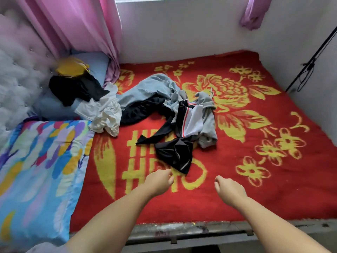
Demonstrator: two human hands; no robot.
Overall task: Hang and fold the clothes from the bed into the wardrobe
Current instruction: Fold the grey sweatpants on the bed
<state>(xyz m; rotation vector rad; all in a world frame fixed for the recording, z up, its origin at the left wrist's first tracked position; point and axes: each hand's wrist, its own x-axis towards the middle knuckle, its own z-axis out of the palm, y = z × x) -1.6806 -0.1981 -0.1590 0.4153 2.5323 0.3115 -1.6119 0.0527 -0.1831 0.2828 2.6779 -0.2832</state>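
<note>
A red blanket [228, 189] with yellow flowers is covering most of the bed, filling the centre and right of the frame. A quilt [42, 170] in blue with bright splashes of colour is lying folded at the lower left, and a tufted grey headboard [16, 73] is rising along the left edge. A pink curtain [82, 24] is hanging down at the upper left, its hem touching a blue pillow [98, 61].

The clothes are lying in a loose heap across the middle of the frame, well short of my hands apart from the nearest piece. Light blue jeans [145, 88] are stretching from the centre toward the upper middle. A white garment [104, 114] is bunching up just left of them, touching the quilt's corner. A black garment [76, 88] is draping over the pillow at the upper left, with a yellow item [71, 67] sitting behind it. A grey top [207, 117] is crumpling at the right side of the heap, and a black and white jacket [184, 121] with a red stripe is lying against it. Black shorts [175, 154] are lying nearest me, just above my left hand.

My left hand [158, 181] is reaching out at the lower centre, fingers loosely curled, gripping nothing. My right hand [229, 189] is hovering beside it, lower centre-right, fingers likewise loosely curled and empty.
</note>
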